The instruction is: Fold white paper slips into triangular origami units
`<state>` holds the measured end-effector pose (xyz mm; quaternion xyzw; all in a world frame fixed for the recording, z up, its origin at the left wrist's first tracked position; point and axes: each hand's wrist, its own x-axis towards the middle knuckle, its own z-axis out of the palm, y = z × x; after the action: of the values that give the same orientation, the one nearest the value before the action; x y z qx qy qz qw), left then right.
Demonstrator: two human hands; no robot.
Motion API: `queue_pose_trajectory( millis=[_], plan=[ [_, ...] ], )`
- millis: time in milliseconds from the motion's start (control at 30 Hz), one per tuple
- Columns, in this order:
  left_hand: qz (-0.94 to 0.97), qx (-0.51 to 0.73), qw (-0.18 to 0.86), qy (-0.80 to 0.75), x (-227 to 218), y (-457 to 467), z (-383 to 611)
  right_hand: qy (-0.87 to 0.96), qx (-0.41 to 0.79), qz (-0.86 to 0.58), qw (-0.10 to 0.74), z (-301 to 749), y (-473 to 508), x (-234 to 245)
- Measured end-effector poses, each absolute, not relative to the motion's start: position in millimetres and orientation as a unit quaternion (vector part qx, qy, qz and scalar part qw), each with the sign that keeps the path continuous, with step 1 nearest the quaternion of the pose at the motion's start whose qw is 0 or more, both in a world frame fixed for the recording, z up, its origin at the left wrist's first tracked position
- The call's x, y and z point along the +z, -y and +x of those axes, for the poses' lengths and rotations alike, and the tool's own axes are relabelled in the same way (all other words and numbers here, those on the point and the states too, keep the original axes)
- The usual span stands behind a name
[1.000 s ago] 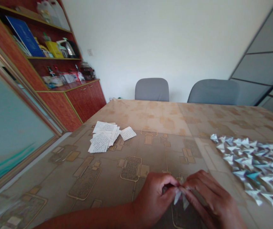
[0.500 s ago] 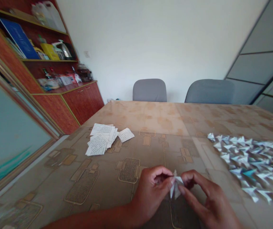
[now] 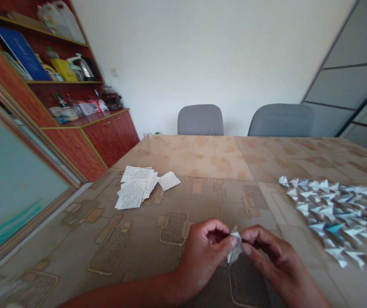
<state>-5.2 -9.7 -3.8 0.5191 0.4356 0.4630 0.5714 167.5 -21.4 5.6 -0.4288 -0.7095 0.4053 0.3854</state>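
Note:
A small piece of folded paper [image 3: 235, 252], pale and pointed at its top, is held above the near part of the table. My left hand [image 3: 202, 256] pinches its left side between thumb and forefinger. On the other side my right hand [image 3: 274, 261] has thumb and fingers closed on the paper's right edge. Fingers cover parts of the folds. To the right lie many small folded paper figures [image 3: 340, 214] in rows, one with a teal patch. Printed paper squares [image 3: 135, 188] form a loose pile at the left, with one square [image 3: 169, 181] lying at its right side.
The table [image 3: 202, 149] wears a brown patterned cover. Beyond its far edge stand two grey chairs, a left chair [image 3: 200, 119] and a right chair [image 3: 281, 120]. A red-brown cabinet [image 3: 106, 137] with loaded shelves is at the left.
The folded paper has turned between my fingers and its lower flaps look narrower. My right thumb has moved up a little along its edge. The pile and the rows are unchanged.

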Motion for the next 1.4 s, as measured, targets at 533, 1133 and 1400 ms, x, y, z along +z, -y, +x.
queue_pose_trajectory(
  millis=[533,1133,1400],
  plan=[
    [0.520,0.438,0.602,-0.419,-4,9,-6,0.708,0.377,-0.454,0.388,168,18,5],
    [0.542,0.416,0.603,-0.412,1,11,-8,0.712,0.344,-0.462,0.403,166,17,6],
    [0.519,0.410,0.629,-0.409,-3,9,-5,0.728,0.340,-0.454,0.386,167,17,18]
  ],
)
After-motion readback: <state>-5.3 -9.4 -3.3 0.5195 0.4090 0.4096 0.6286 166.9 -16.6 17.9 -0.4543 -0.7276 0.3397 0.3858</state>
